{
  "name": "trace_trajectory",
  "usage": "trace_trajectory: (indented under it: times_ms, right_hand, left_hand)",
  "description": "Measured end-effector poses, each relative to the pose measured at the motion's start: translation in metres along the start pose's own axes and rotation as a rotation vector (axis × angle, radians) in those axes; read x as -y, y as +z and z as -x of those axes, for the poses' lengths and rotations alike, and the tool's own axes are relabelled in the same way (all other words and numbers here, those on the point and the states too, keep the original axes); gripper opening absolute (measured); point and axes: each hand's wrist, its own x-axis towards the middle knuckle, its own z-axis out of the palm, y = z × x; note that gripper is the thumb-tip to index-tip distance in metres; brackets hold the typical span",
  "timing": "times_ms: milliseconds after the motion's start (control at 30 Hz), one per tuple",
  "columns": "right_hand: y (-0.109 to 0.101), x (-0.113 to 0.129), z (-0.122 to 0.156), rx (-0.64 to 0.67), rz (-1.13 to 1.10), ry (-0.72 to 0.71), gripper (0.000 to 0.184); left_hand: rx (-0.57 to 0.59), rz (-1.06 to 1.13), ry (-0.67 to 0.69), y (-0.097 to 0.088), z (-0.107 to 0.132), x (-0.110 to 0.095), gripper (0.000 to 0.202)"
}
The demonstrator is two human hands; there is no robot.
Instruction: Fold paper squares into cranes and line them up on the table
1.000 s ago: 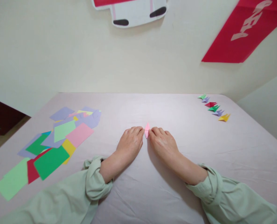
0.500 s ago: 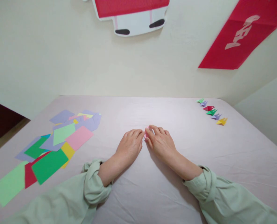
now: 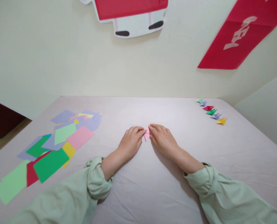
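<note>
Between my two hands, near the middle of the table, is a small folded piece of pink paper (image 3: pixel 147 134), pointed at its near end. The fingertips of my left hand (image 3: pixel 132 140) pinch its left edge. My right hand (image 3: pixel 163 138) closes on its right side, thumb and index finger together at the edge. Part of the paper is hidden under the fingers. A crease line runs across its visible face.
Loose coloured paper sheets (image 3: pixel 51 165) lie overlapping on the left of the cloth-covered table (image 3: pixel 133 193). Several small folded paper figures (image 3: pixel 210 112) stand in a row at the far right. Behind the table rises a wall (image 3: pixel 129 68) with a red banner (image 3: pixel 236 37).
The pink paper now shows more between my hands, with its pointed end toward me. My fingers have shifted slightly up and out to its edges.
</note>
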Motion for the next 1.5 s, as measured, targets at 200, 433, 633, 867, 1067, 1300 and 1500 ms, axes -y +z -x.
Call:
trace_trajectory:
  times_ms: [200, 433, 633, 867, 1067, 1300, 1500]
  right_hand:
    - [-0.001, -0.002, -0.005, -0.168, -0.639, 0.107, 0.025]
    - [-0.011, 0.0, -0.017, -0.063, -1.318, 0.432, 0.018]
    - [-0.013, 0.001, -0.018, -0.047, -1.482, 0.465, 0.019]
    - [-0.011, 0.008, -0.016, -0.075, -1.468, 0.303, 0.03]
    - [-0.001, 0.0, -0.015, -0.25, -1.025, 0.212, 0.029]
    - [0.009, 0.001, -0.018, -0.112, -1.108, 0.206, 0.017]
    - [0.002, -0.011, -0.015, 0.007, -0.988, 0.159, 0.041]
  left_hand:
    - [-0.029, 0.034, -0.002, 0.002, -0.001, 0.001, 0.04]
    - [-0.021, 0.048, -0.019, -0.001, -0.003, -0.003, 0.03]
    - [-0.024, 0.094, -0.023, 0.0, -0.004, -0.003, 0.033]
    - [-0.129, 0.266, -0.141, -0.002, -0.009, -0.005, 0.018]
    - [-0.191, 0.736, -0.342, -0.004, -0.012, -0.004, 0.019]
    - [-0.085, 0.759, -0.352, -0.007, -0.01, -0.016, 0.02]
    - [-0.107, 0.677, -0.241, -0.005, -0.003, -0.011, 0.031]
